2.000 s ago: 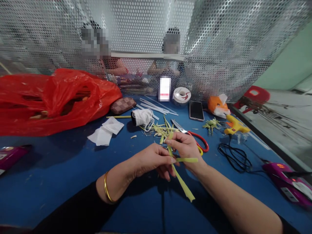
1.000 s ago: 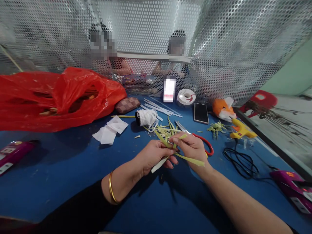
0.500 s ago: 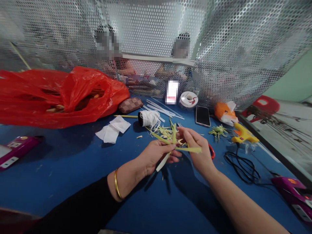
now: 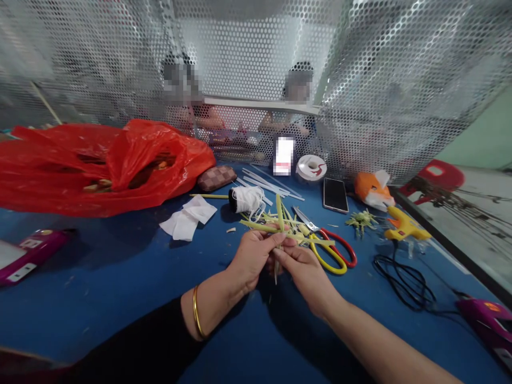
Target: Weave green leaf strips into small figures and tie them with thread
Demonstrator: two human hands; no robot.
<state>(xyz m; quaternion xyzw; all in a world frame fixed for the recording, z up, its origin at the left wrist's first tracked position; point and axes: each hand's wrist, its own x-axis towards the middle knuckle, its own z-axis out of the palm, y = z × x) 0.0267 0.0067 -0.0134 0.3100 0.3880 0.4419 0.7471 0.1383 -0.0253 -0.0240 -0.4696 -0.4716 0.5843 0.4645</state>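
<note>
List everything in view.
table: 1, blue, beneath
bag: 1, red, left
pouch: 1, brown, left
tissues: several, white, left
power strips: 2, purple, sides
spool: 1, white, centre
slats: several, white, back
screen: 1, white, back
roll: 1, white, back
phone: 1, black, back
pack: 1, orange, right
glue gun: 1, yellow, right
cable: 1, black, right
scissors: 1, red-yellow, centre
shreds: many, green, centre, right
chair: 1, red, right
people: 2, blurred, behind mesh
hands: 2, bare, holding green strips
bracelet: 1, gold, left wrist

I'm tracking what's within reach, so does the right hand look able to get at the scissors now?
Likely yes: the scissors lie just beyond the right hand, handles mostly bare. That hand would probably first need to leave the green strips, one of whose ends juts across the handles.
</note>
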